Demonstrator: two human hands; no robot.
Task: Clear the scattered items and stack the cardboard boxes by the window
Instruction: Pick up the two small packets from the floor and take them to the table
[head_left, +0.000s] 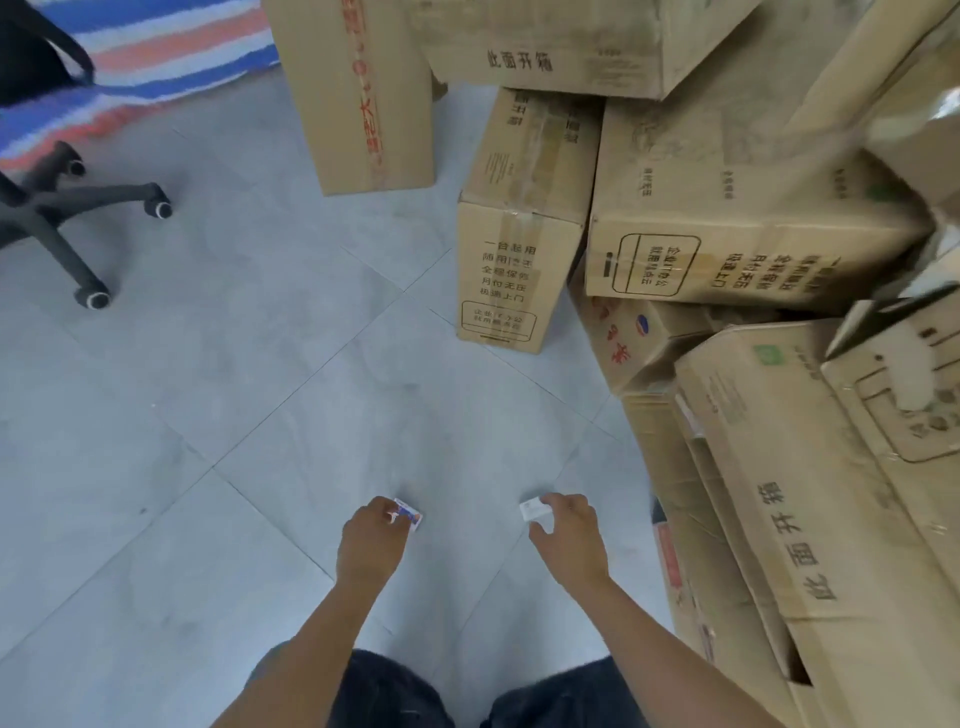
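1. The cardboard boxes (727, 218) are the bulk of the job, and it looks barely begun. They lie in a tilted, overlapping heap ahead of and to the right of both hands. No window is in view, so I cannot tell how near their final place they are.
2. One narrow box (519, 234) stands upright on the floor well ahead of the right hand. A taller box (358, 93) stands farther off, ahead of the left hand. Neither is stacked on anything.
3. The tiled floor (234, 364) around the hands shows no loose items other than the two being picked up, so the clearing step seems close to done.
4. Both forearms reach forward and down from a crouch, roughly parallel, the hands apart from each other.
5. The left hand (371, 530) is knuckles-up with fingers curled, pinching a small printed packet (410, 513) at its fingertips.
6. The right hand (569, 525) has its thumb spread below and its fingers above, closed on a small white card (532, 509) at its far-left edge.
7. Whether either item has left the floor I cannot tell.
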